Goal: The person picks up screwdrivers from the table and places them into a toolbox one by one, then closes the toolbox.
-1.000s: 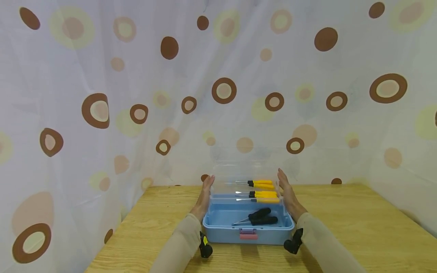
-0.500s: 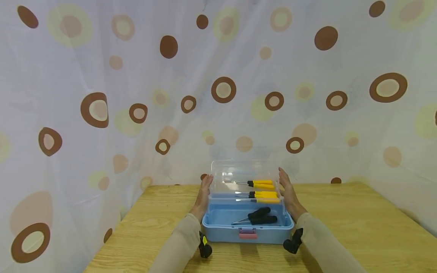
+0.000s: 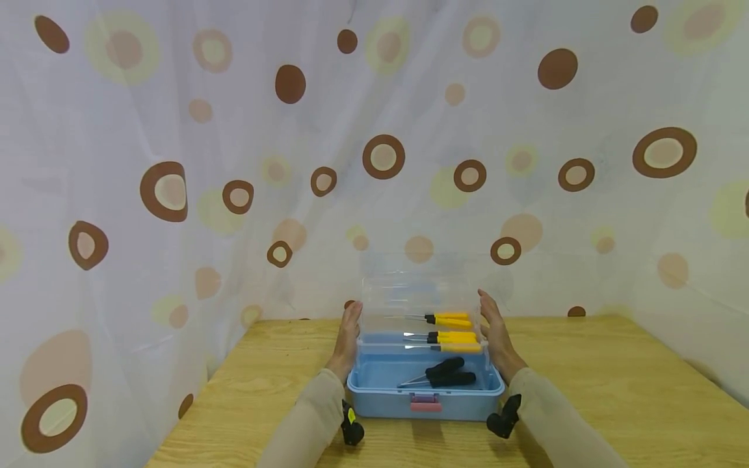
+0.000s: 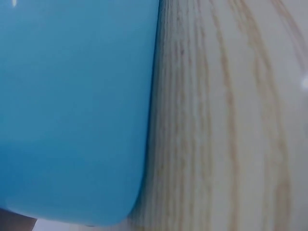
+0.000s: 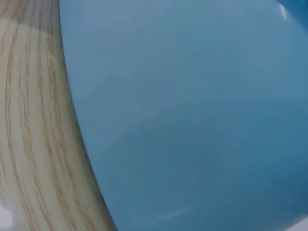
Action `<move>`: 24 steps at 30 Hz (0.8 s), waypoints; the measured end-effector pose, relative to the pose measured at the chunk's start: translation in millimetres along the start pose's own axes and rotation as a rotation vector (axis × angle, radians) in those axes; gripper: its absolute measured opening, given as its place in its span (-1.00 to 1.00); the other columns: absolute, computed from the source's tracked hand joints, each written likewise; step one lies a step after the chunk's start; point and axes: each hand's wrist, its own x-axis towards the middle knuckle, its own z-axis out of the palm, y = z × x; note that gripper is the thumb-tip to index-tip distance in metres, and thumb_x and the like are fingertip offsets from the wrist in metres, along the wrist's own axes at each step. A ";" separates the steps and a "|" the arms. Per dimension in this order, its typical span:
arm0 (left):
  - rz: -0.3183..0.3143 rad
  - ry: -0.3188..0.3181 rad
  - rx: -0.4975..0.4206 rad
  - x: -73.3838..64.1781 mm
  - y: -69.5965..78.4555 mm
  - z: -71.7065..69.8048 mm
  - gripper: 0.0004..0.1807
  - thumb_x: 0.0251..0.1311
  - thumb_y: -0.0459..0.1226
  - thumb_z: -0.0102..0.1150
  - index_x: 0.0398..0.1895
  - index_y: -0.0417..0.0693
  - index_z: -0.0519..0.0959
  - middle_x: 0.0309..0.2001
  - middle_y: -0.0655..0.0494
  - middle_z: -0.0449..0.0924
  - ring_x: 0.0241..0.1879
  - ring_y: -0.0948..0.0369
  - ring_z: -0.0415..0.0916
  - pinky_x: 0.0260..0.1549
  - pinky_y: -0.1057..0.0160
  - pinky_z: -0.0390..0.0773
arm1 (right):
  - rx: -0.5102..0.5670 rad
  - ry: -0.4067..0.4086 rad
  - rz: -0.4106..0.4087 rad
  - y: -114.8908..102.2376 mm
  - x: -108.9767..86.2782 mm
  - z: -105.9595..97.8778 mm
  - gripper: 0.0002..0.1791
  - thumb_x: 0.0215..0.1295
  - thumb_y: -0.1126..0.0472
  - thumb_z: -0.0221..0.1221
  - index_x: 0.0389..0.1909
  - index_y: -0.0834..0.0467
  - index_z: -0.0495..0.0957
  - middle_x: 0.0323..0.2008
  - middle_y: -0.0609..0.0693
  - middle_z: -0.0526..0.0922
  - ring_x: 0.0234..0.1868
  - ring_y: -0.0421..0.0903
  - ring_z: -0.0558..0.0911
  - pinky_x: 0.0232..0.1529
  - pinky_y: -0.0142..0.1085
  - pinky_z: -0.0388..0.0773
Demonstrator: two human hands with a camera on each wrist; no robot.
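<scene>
A light blue toolbox (image 3: 380, 406) with a pink latch (image 3: 426, 407) stands with its lid up in the head view. My left hand (image 3: 347, 338) is along the left side of its clear upper part, fingers extended. On the opposite side, my right hand (image 3: 497, 335) is held upright with straight fingers, its palm facing the box. Several yellow-handled screwdrivers (image 3: 455, 336) lie in the clear tray section between the hands. Two black-handled screwdrivers (image 3: 453, 379) rest in the blue bottom. Both wrist views show only the box's blue side walls (image 4: 72, 106) close up, the hands being outside them.
The toolbox stands on a light wooden table (image 3: 585, 377). Behind the table hangs a pale curtain (image 3: 328, 214) patterned with brown and beige circles, close to the raised clear lid (image 3: 409, 286). A black wrist device (image 3: 352, 426) sits at the left cuff, another black device (image 3: 504, 417) at the right.
The fingertips of my left hand have shifted slightly left. The clear tray with the yellow screwdrivers sits very slightly lower. My right hand and the blue box look nearly unmoved.
</scene>
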 end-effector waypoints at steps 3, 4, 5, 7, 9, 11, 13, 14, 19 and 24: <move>0.024 0.020 -0.013 -0.9 0.0 0.3 -0.17 0.55 0.14 -0.19 0.60 -0.27 0.05 0.60 -0.31 -0.05 0.56 -0.28 -0.15 0.46 -0.30 -0.16 | -0.018 0.013 -0.010 0.2 -2.5 1.3 -0.23 0.65 -0.27 -0.42 0.70 0.00 -0.25 0.65 0.16 -0.38 0.57 0.40 -0.17 0.46 0.36 -0.20; 0.033 0.026 -0.014 -1.4 0.6 0.4 -0.17 0.55 0.13 -0.19 0.60 -0.29 0.05 0.59 -0.32 -0.03 0.56 -0.28 -0.14 0.46 -0.30 -0.15 | -0.014 0.018 -0.016 0.3 -2.9 1.5 -0.23 0.65 -0.26 -0.41 0.69 0.01 -0.23 0.65 0.16 -0.37 0.57 0.41 -0.16 0.46 0.35 -0.20; 0.037 0.031 -0.016 -1.8 0.9 0.4 -0.17 0.55 0.13 -0.18 0.60 -0.30 0.05 0.59 -0.32 -0.02 0.56 -0.27 -0.13 0.47 -0.28 -0.14 | -0.008 0.021 -0.021 0.1 -3.3 1.8 -0.23 0.65 -0.26 -0.41 0.69 0.02 -0.22 0.65 0.18 -0.36 0.56 0.43 -0.15 0.46 0.35 -0.19; 0.034 0.040 -0.021 -2.1 1.7 0.5 -0.17 0.54 0.12 -0.17 0.60 -0.28 0.05 0.59 -0.30 0.00 0.56 -0.26 -0.12 0.47 -0.28 -0.14 | 0.009 0.026 -0.026 -0.4 -3.8 1.8 -0.24 0.66 -0.24 -0.39 0.69 0.03 -0.21 0.65 0.21 -0.32 0.54 0.47 -0.11 0.46 0.34 -0.16; 0.030 0.043 -0.023 -2.4 2.5 0.5 -0.18 0.54 0.12 -0.17 0.61 -0.26 0.05 0.59 -0.29 0.00 0.56 -0.27 -0.11 0.47 -0.29 -0.14 | 0.027 0.031 -0.033 -0.9 -4.4 1.2 -0.25 0.67 -0.21 -0.39 0.69 0.05 -0.20 0.64 0.25 -0.28 0.53 0.50 -0.08 0.46 0.34 -0.13; 0.026 0.045 -0.026 -2.5 2.7 0.4 -0.21 0.55 0.10 -0.16 0.61 -0.23 0.06 0.59 -0.27 0.01 0.55 -0.28 -0.10 0.46 -0.31 -0.15 | 0.039 0.031 -0.039 -1.7 -4.3 0.7 -0.26 0.67 -0.19 -0.40 0.69 0.07 -0.20 0.63 0.30 -0.25 0.51 0.52 -0.05 0.46 0.33 -0.12; 0.030 0.049 -0.035 -2.0 2.6 0.3 -0.24 0.56 0.08 -0.16 0.59 -0.22 0.09 0.58 -0.26 0.03 0.55 -0.27 -0.09 0.46 -0.30 -0.14 | 0.057 0.030 -0.039 -2.4 -4.5 0.1 -0.27 0.67 -0.16 -0.41 0.69 0.09 -0.19 0.62 0.32 -0.22 0.51 0.52 -0.03 0.46 0.32 -0.09; 0.039 0.052 -0.044 -1.5 2.3 0.4 -0.25 0.56 0.07 -0.16 0.58 -0.24 0.11 0.57 -0.27 0.05 0.55 -0.25 -0.08 0.47 -0.28 -0.14 | 0.063 0.030 -0.034 -2.7 -4.8 -0.1 -0.28 0.68 -0.15 -0.41 0.69 0.09 -0.19 0.62 0.32 -0.21 0.51 0.52 -0.02 0.46 0.32 -0.08; 0.077 0.075 -0.042 -1.3 1.8 0.6 -0.25 0.57 0.07 -0.15 0.53 -0.35 0.15 0.54 -0.30 0.11 0.55 -0.22 -0.04 0.48 -0.23 -0.08 | 0.094 0.036 -0.005 -3.2 -5.8 0.0 -0.26 0.69 -0.17 -0.39 0.68 0.12 -0.20 0.62 0.29 -0.19 0.54 0.44 -0.01 0.49 0.26 -0.07; 0.075 0.080 -0.018 -2.8 1.4 0.2 -0.27 0.58 0.07 -0.17 0.54 -0.29 0.16 0.53 -0.26 0.14 0.54 -0.24 -0.02 0.45 -0.30 -0.09 | 0.124 0.035 -0.012 -2.9 -7.6 0.8 -0.26 0.70 -0.16 -0.37 0.68 0.15 -0.20 0.63 0.28 -0.21 0.58 0.39 -0.18 0.51 0.25 -0.23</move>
